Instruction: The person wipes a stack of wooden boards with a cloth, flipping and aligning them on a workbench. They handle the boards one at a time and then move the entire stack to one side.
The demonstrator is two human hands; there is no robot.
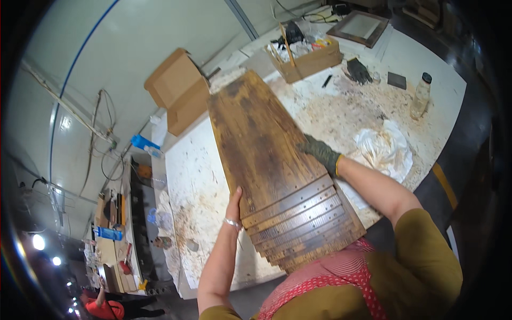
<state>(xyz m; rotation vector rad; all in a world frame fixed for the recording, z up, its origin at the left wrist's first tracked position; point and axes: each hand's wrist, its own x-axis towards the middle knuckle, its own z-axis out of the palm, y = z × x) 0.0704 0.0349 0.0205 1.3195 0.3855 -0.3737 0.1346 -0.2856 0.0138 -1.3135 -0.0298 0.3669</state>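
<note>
A white table, dusted with sawdust and scuffed, fills the middle of the view. To its left runs a pale wall with a blue line and loose cables; further down that side stands a cluttered bench, and a person in red is at the lower left corner.

An open cardboard box sits at the table's far left edge. A stack of dark, worn wooden boards lies tilted across the table, its near end stepped like a fan and reaching the person's chest. The bare left hand grips the stack's left edge, fingers curled under it. The right hand, in a dark green glove, presses flat on the stack's right edge.

Behind the boards stands a wooden crate full of small tools. Further right lie a black glove, a dark block, a framed panel and a clear bottle. A crumpled plastic bag rests just beside the right forearm.
</note>
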